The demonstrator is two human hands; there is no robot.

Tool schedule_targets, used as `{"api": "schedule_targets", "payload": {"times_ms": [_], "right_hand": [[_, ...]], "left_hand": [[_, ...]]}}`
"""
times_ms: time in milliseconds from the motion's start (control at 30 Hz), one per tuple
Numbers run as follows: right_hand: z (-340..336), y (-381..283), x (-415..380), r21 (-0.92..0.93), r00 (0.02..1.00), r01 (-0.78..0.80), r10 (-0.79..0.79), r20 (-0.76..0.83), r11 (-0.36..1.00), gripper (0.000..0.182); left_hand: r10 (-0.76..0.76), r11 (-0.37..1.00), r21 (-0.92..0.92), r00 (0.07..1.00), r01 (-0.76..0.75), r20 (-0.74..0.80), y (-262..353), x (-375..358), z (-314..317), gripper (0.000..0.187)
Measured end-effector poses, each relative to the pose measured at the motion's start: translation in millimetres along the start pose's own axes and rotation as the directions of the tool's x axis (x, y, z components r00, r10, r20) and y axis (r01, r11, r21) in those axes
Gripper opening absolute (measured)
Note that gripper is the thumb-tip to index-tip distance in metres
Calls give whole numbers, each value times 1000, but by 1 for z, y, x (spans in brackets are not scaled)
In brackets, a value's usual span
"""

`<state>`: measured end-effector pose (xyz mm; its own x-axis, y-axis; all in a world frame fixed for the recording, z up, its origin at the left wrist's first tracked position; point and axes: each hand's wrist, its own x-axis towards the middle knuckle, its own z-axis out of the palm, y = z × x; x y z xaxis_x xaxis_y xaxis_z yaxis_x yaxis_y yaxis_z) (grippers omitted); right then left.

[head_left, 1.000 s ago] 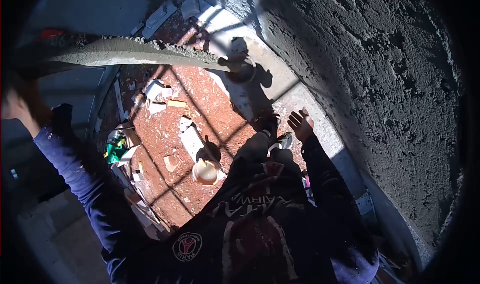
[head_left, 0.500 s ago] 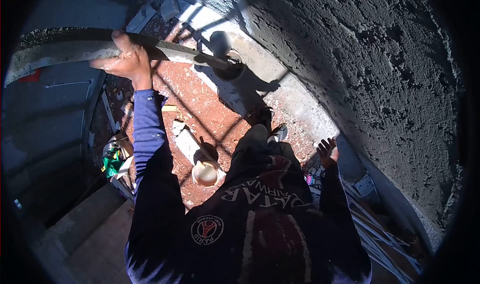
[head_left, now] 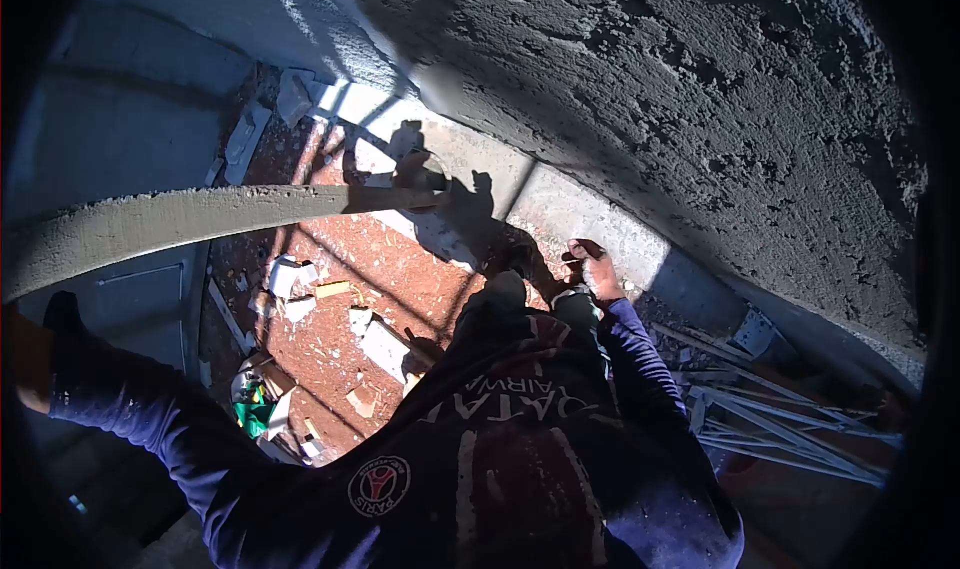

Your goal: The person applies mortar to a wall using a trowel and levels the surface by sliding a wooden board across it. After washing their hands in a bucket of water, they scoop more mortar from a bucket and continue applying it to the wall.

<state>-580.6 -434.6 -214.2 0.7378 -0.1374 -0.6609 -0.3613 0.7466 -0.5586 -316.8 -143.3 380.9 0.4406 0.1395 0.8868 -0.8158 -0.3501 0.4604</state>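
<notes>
A long pale straightedge [head_left: 200, 214], its upper edge crusted with mortar, spans the left half of the view and appears curved by the lens. My left hand [head_left: 32, 364] is at the far left edge, mostly dark and cut off, just below the near end of the straightedge; its fingers cannot be made out. Over my lap, near the foot of the wall, my right hand [head_left: 592, 269] has its fingers curled, and whatever may be in them is too small to tell. The rough grey mortar wall [head_left: 700, 119] rises at the right.
Wood scraps and a white block [head_left: 385, 349] lie on the reddish, debris-strewn floor [head_left: 330, 369]. A round container [head_left: 425, 172] stands in shadow near the far end of the straightedge. Metal bars [head_left: 790, 424] lie at the lower right, and a green item [head_left: 254, 415] at the lower left.
The view has shifted. My left hand has moved outward to the left edge, and the straightedge now lies lower in view. My right hand has come up and inward, its fingers more curled.
</notes>
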Motion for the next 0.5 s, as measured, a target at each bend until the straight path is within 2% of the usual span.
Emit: {"api": "schedule_targets", "payload": {"times_ms": [33, 67, 133, 167, 233, 267, 333, 400, 433, 500], "right_hand": [[0, 7, 9, 143, 985, -127, 108, 135, 982, 39], [-10, 36, 31, 17, 981, -163, 160, 110, 987, 51], [-7, 42, 35, -22, 964, -265, 265, -19, 964, 66], [9, 24, 15, 71, 937, -333, 338, -87, 940, 69], [8, 6, -8, 407, 929, -313, 366, -56, 858, 99], [0, -10, -25, 554, 945, -265, 327, -14, 790, 116], [-27, -27, -51, 644, 959, -91, 242, -150, 759, 115], [-87, -13, -50, 772, 972, 166, 29, -232, 614, 100], [-108, -24, -67, 740, 937, 284, -12, -349, 610, 83], [-152, -44, -97, 657, 833, 515, -139, -536, 550, 65]], "left_hand": [[20, 999, -34, 1000, -20, 2, 17, 5, 3, 60], [31, 997, -74, 1000, -31, 3, 31, 6, 5, 59], [25, 988, -151, 1000, -26, -11, 52, 2, 9, 58], [18, 984, -177, 1000, -21, -17, 60, 0, 9, 57], [-18, 976, -220, 1000, 12, -23, 71, -9, 14, 55], [-43, 971, -237, 999, 38, -16, 75, -14, 20, 55], [-107, 955, -278, 994, 101, -6, 77, -24, 32, 54], [-181, 931, -320, 983, 175, 12, 77, -34, 48, 53], [-221, 917, -335, 975, 216, 24, 75, -39, 57, 52], [-302, 888, -340, 951, 308, 72, 65, -50, 74, 51]]}}
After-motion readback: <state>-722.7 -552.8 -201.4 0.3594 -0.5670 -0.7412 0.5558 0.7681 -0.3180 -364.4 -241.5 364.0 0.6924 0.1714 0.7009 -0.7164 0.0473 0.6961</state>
